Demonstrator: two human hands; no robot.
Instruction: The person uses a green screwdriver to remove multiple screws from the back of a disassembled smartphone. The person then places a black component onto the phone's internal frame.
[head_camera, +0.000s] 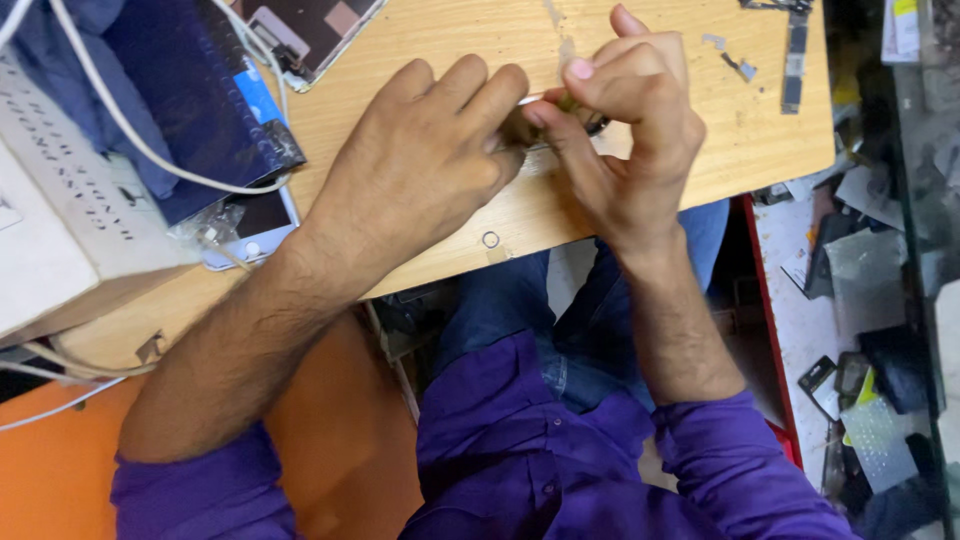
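- The left hand (420, 160) and the right hand (620, 150) are bare: no gloves, rings or watch.
- Purple shirt sleeves (200, 495), pushed up to the elbows, fill the lower frame.
- A purple shirt front (510, 450), creased, lies at lower centre.
- Blue jeans (520, 310) cover the legs at centre.

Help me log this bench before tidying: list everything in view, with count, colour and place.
small part: one, dark with a silvery edge, pinched between both hands
ring: one, silvery, near the table's front edge
wooden table: one, light brown
cable: one, white, across the dark blue cloth
circuit strip: one, dark, far right corner
box: one, white, far left
left hand: one, gripping the part
right hand: one, gripping the part
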